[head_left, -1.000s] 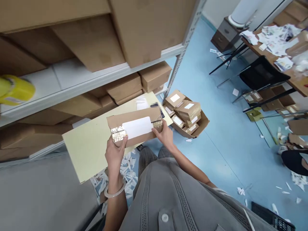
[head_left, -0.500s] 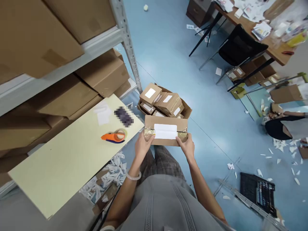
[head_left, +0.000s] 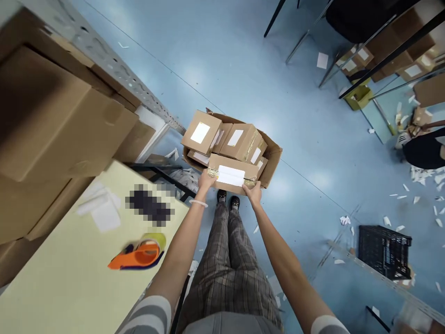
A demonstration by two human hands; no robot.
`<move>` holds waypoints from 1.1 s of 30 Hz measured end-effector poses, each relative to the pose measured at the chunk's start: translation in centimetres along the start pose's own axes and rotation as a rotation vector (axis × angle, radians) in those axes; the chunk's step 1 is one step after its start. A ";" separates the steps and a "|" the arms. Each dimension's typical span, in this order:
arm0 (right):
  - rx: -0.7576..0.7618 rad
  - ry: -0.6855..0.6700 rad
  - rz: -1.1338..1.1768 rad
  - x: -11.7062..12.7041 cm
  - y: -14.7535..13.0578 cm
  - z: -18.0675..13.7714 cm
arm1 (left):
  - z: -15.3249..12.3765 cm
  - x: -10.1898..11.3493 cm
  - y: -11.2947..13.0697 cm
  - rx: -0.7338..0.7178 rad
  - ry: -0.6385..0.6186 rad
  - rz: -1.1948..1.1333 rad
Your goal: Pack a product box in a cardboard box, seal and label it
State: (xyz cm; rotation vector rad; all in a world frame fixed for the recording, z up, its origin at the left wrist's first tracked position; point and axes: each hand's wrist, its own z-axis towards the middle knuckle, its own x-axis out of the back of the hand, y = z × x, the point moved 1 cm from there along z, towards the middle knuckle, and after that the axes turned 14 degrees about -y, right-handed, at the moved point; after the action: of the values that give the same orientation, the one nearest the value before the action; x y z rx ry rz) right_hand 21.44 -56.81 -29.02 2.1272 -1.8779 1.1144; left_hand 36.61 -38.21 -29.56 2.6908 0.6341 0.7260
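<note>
Between my hands is a taped cardboard box (head_left: 222, 162) with a white label on its upper face. My left hand (head_left: 206, 181) grips its left end, and my right hand (head_left: 253, 191) grips its right end, thumbs on top. The held box overlaps the near side of a large open carton (head_left: 276, 160) on the floor; whether it touches the carton I cannot tell. Inside that carton sit several smaller labelled boxes, among them one at the left (head_left: 190, 132) and one in the middle (head_left: 239, 147).
To my left, a pale yellow table (head_left: 69, 287) bears an orange tape dispenser (head_left: 146, 254), papers (head_left: 106, 215) and a blurred dark item. Beyond it, a metal shelf (head_left: 121, 74) holds large cartons. A black crate (head_left: 382, 253) and paper scraps lie at right. Another person shows at the right edge.
I have leaned forward, and my arms now reach further out and down. The held box has moved from in front of the large carton to over its near edge. Both hands keep their grip.
</note>
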 end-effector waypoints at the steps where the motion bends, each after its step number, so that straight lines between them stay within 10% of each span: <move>1: -0.005 0.002 0.021 -1.2 -0.2 1.6 | 1.7 0.2 0.0 0.034 0.008 0.033; 7: -0.017 -0.009 0.115 -7.3 1.0 8.1 | 9.4 -0.4 -0.4 0.018 0.091 0.177; 13: -0.043 -0.014 0.137 -8.4 1.2 10.8 | 12.3 -1.4 -0.5 0.082 0.168 0.077; 21: 0.093 0.005 0.336 -11.1 2.4 10.3 | 12.8 -1.8 -2.0 0.011 0.274 -0.071; 27: -0.085 -0.115 0.112 -11.4 4.0 12.8 | 13.0 -4.8 -3.4 0.042 0.229 -0.034; 33: -0.070 -0.058 0.131 -9.4 2.3 10.1 | 8.0 -5.2 -1.4 0.034 0.255 -0.100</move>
State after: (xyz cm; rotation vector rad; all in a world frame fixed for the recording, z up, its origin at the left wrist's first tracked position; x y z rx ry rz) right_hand 24.16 -54.85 -42.63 2.0463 -2.0768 1.0032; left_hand 36.36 -40.75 -38.82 2.5957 0.8422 1.0489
